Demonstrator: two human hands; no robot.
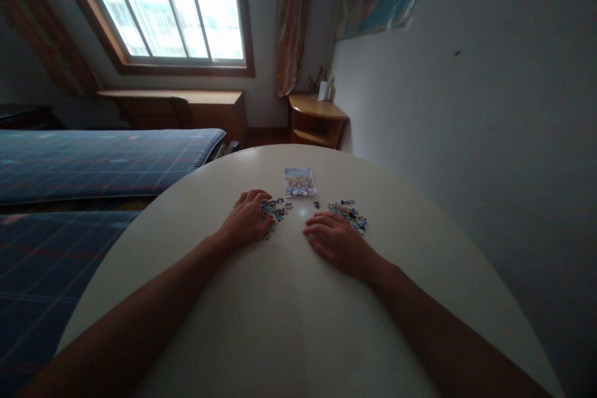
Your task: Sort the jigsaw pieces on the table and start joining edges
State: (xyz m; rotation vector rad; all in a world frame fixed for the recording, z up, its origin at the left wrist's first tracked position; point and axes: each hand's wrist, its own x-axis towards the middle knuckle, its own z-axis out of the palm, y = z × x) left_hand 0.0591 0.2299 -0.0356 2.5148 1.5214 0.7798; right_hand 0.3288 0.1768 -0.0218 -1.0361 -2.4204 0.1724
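Two loose heaps of small jigsaw puzzle pieces lie on the white round table (298,305). My left hand (245,217) rests at the left heap of puzzle pieces (278,208), its thumb and fingers apart around the near edge and touching some of them. Flat on the tabletop, my right hand (340,244) has its fingers stretched out to the left, just in front of the right heap of puzzle pieces (354,217), and it partly hides that heap. A single dark puzzle piece (317,204) sits between the heaps. Behind them lies a printed picture sheet or packet (299,183).
To the left are plaid-covered mattresses (93,161), close to the table's edge. A white wall (489,137) runs along the right. Beyond the table stand a wooden corner shelf (319,107) and a desk (205,97) under the window (168,6).
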